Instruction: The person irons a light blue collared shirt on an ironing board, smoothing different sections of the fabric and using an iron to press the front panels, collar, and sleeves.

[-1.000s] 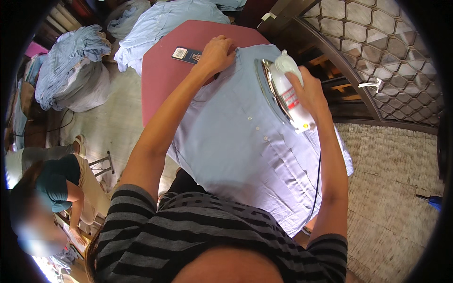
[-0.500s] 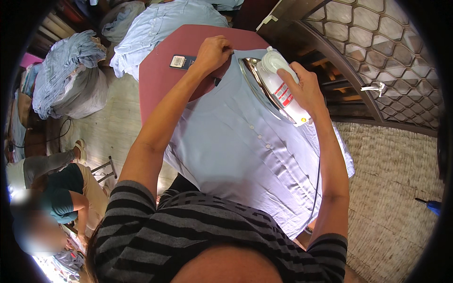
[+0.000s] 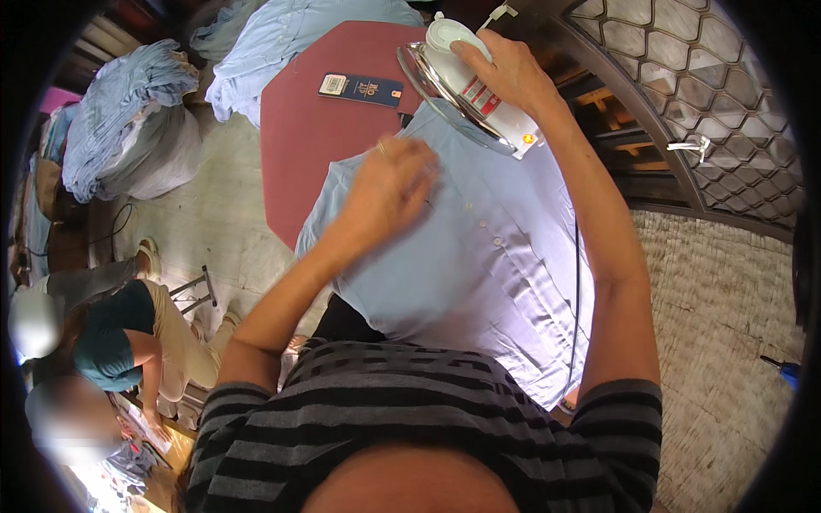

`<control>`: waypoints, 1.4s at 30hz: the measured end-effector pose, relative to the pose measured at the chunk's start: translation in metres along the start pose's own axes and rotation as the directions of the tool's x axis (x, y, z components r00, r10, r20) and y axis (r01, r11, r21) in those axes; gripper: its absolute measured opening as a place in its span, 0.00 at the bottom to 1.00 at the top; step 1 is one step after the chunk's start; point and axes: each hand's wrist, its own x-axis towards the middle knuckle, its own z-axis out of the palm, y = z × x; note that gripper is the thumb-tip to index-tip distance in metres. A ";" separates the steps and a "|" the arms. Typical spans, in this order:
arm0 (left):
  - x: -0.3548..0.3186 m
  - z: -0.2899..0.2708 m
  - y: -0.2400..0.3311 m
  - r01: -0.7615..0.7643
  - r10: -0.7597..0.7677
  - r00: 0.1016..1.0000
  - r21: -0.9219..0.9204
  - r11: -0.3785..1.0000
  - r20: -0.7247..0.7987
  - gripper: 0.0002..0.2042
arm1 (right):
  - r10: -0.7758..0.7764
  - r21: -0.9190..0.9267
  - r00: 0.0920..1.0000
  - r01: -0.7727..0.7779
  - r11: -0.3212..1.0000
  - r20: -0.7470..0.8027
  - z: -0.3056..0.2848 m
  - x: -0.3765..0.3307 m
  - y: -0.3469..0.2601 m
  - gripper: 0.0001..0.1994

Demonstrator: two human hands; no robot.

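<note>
The shirt (image 3: 402, 274) lies on the bench (image 3: 299, 145). At the shirt's far edge the right hand (image 3: 515, 70) has its fingers around the iron (image 3: 483, 96). Over its left side the left hand (image 3: 389, 192) blurs; I cannot tell its fingers' grip. Beyond the shirt lies a tag (image 3: 363, 89).

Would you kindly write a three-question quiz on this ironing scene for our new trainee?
1. Which hand holds the white iron?
2. True or false: the dark blue tag lies on the reddish board.
3. The left hand is over: A) the light blue garment; B) the white iron; C) the metal gate.

Key:
1. The right hand.
2. True.
3. A.
</note>
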 end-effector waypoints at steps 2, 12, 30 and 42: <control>-0.033 0.017 0.023 0.037 -0.036 0.997 -0.011 0.999 0.065 0.16 | -0.072 0.028 0.997 0.072 0.997 0.010 0.000 -0.005 0.001 0.27; -0.064 0.084 0.077 -0.021 -0.036 0.970 0.230 0.973 0.239 0.30 | -0.130 0.020 0.989 0.129 0.991 0.067 -0.001 -0.020 0.015 0.25; -0.106 0.142 0.125 -0.194 0.128 0.905 0.127 0.973 0.407 0.29 | -0.089 0.088 0.983 0.075 0.993 0.158 -0.014 -0.089 -0.007 0.27; -0.117 0.125 0.114 -0.170 0.182 0.941 -0.066 0.983 0.286 0.24 | -0.068 0.045 0.992 0.063 0.997 0.104 -0.015 -0.128 -0.009 0.26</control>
